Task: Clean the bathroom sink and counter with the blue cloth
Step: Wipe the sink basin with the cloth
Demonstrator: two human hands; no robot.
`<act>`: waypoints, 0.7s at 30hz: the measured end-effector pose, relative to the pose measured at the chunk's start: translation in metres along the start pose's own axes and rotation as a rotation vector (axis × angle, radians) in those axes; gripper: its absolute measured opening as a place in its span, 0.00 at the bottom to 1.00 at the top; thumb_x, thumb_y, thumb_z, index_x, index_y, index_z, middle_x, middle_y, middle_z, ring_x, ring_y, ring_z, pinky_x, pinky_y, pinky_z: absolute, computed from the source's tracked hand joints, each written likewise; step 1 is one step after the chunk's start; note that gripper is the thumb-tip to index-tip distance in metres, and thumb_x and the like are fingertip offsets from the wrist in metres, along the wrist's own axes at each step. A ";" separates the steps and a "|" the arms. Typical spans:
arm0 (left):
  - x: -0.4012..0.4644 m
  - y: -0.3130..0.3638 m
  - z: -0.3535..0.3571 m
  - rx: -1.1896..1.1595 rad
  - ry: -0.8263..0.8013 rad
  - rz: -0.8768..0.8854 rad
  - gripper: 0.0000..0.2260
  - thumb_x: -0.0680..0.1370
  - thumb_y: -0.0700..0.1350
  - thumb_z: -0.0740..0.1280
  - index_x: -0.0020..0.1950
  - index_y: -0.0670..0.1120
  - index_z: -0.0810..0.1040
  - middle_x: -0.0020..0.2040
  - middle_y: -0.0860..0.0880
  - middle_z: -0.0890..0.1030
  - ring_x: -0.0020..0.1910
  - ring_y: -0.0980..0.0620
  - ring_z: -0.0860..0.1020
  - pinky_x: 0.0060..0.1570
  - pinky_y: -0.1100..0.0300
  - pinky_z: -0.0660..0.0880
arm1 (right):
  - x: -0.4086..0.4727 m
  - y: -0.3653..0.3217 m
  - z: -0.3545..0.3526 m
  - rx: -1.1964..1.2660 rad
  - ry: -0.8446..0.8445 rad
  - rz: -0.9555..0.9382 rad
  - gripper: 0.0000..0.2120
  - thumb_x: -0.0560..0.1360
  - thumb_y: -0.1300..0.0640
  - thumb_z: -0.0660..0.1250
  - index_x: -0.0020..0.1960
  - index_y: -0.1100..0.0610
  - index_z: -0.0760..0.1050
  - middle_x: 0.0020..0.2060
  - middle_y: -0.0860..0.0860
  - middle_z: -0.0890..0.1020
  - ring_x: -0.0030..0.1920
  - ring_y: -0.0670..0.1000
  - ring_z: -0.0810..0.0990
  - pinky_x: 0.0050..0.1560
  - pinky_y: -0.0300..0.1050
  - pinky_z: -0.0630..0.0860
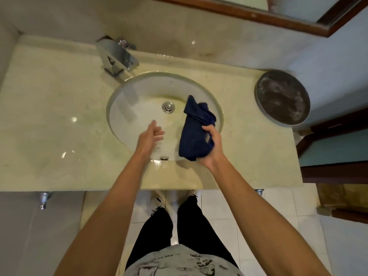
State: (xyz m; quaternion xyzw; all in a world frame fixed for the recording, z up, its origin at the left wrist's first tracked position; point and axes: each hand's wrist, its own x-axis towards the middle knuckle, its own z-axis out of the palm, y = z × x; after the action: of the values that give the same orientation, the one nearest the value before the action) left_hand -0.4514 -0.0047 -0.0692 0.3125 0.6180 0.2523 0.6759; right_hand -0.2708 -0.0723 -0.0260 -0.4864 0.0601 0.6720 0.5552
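Cloth (196, 132) bunched in right hand (212, 145) grip over sink (123, 108) at four o'clock, ready to wipe; left hand (151, 136) fingers apart

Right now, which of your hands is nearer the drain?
Left. The left hand hovers open just below-left of the drain; the right hand grips the blue cloth farther off.

A bathroom, seen from above. An oval white sink basin (127, 108) with a metal drain (168, 107) is set into a pale marble surface (49, 108); a chrome faucet (117, 55) stands at eleven o'clock. A wood-framed mirror (249, 15) hangs at twelve, and white floor tiles (219, 206) lie at six.
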 end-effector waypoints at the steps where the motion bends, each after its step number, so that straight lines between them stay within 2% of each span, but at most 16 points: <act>1: -0.010 0.002 0.012 -0.007 -0.107 -0.026 0.21 0.84 0.62 0.58 0.58 0.47 0.81 0.58 0.46 0.85 0.52 0.50 0.83 0.57 0.50 0.78 | -0.004 -0.002 -0.006 0.014 -0.001 0.002 0.17 0.75 0.53 0.68 0.62 0.57 0.77 0.51 0.54 0.83 0.51 0.55 0.82 0.52 0.49 0.77; 3: -0.030 0.010 0.034 -0.034 -0.289 -0.061 0.20 0.83 0.62 0.60 0.58 0.48 0.82 0.55 0.51 0.86 0.52 0.53 0.84 0.49 0.57 0.79 | -0.011 -0.006 -0.012 0.039 -0.034 0.003 0.17 0.77 0.52 0.66 0.63 0.58 0.76 0.52 0.56 0.83 0.52 0.56 0.82 0.54 0.51 0.77; 5: -0.045 0.018 0.051 -0.017 -0.375 -0.040 0.17 0.81 0.59 0.66 0.60 0.47 0.82 0.53 0.52 0.87 0.50 0.55 0.85 0.47 0.58 0.81 | -0.017 -0.010 -0.012 -0.012 -0.060 -0.005 0.18 0.77 0.51 0.65 0.63 0.60 0.77 0.53 0.57 0.83 0.52 0.57 0.83 0.55 0.52 0.78; 7: -0.051 0.025 0.055 0.060 -0.336 0.021 0.16 0.79 0.52 0.73 0.62 0.44 0.81 0.55 0.47 0.86 0.48 0.54 0.85 0.47 0.57 0.82 | -0.017 -0.016 -0.010 -0.171 0.019 -0.041 0.19 0.76 0.51 0.67 0.62 0.60 0.79 0.52 0.58 0.85 0.48 0.58 0.85 0.51 0.52 0.80; 9: -0.048 0.033 0.054 0.109 -0.266 0.063 0.18 0.76 0.47 0.76 0.62 0.42 0.79 0.52 0.46 0.87 0.45 0.53 0.85 0.44 0.58 0.82 | -0.011 -0.022 -0.014 -0.272 0.127 -0.047 0.22 0.74 0.49 0.71 0.64 0.60 0.79 0.53 0.58 0.86 0.50 0.60 0.86 0.49 0.53 0.83; 11: -0.043 0.040 0.054 0.184 -0.230 0.108 0.18 0.75 0.47 0.78 0.59 0.43 0.76 0.48 0.46 0.86 0.45 0.50 0.86 0.42 0.55 0.83 | -0.004 -0.025 -0.017 -0.356 0.193 -0.038 0.23 0.74 0.47 0.75 0.64 0.57 0.80 0.55 0.57 0.87 0.55 0.61 0.86 0.52 0.55 0.83; 13: -0.036 0.046 0.056 0.414 -0.177 0.214 0.16 0.73 0.51 0.77 0.54 0.48 0.73 0.48 0.47 0.85 0.46 0.47 0.84 0.44 0.49 0.82 | 0.002 -0.026 -0.020 -0.443 0.204 0.005 0.20 0.76 0.48 0.74 0.64 0.57 0.81 0.54 0.56 0.87 0.56 0.59 0.85 0.57 0.55 0.83; 15: -0.031 0.049 0.058 0.659 -0.118 0.340 0.14 0.73 0.51 0.74 0.51 0.52 0.71 0.45 0.51 0.81 0.45 0.49 0.81 0.45 0.49 0.79 | 0.009 -0.027 -0.022 -0.536 0.222 0.059 0.21 0.77 0.49 0.73 0.65 0.60 0.80 0.54 0.56 0.87 0.53 0.57 0.86 0.54 0.52 0.83; 17: -0.028 0.052 0.058 0.789 -0.093 0.436 0.13 0.74 0.50 0.72 0.51 0.53 0.69 0.44 0.53 0.80 0.43 0.50 0.79 0.43 0.50 0.78 | 0.019 -0.033 -0.022 -0.702 0.268 0.058 0.27 0.77 0.49 0.73 0.71 0.62 0.74 0.59 0.57 0.84 0.53 0.56 0.86 0.52 0.50 0.83; 19: -0.024 0.058 0.056 0.856 -0.100 0.470 0.11 0.76 0.49 0.71 0.53 0.55 0.70 0.47 0.55 0.81 0.43 0.50 0.80 0.43 0.51 0.78 | 0.029 -0.044 -0.022 -1.051 0.349 -0.108 0.36 0.75 0.50 0.74 0.78 0.58 0.64 0.69 0.54 0.76 0.64 0.55 0.79 0.64 0.51 0.78; 20: -0.021 0.062 0.054 0.891 -0.114 0.477 0.10 0.77 0.49 0.70 0.54 0.56 0.71 0.49 0.55 0.82 0.44 0.51 0.80 0.44 0.51 0.79 | 0.033 -0.051 -0.021 -1.174 0.325 -0.274 0.38 0.75 0.53 0.74 0.80 0.55 0.61 0.73 0.52 0.71 0.70 0.53 0.74 0.69 0.51 0.73; 21: -0.016 0.067 0.051 0.933 -0.132 0.487 0.11 0.77 0.48 0.69 0.56 0.56 0.72 0.51 0.54 0.82 0.45 0.51 0.80 0.45 0.51 0.79 | 0.035 -0.060 -0.017 -1.272 0.223 -0.484 0.39 0.74 0.55 0.74 0.80 0.54 0.61 0.76 0.50 0.67 0.74 0.51 0.69 0.73 0.51 0.69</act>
State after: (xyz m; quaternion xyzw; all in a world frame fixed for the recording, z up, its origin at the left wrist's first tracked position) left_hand -0.3995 0.0230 -0.0072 0.7296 0.5303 0.0801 0.4243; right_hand -0.2097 -0.0363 -0.0325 -0.7836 -0.3993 0.3798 0.2868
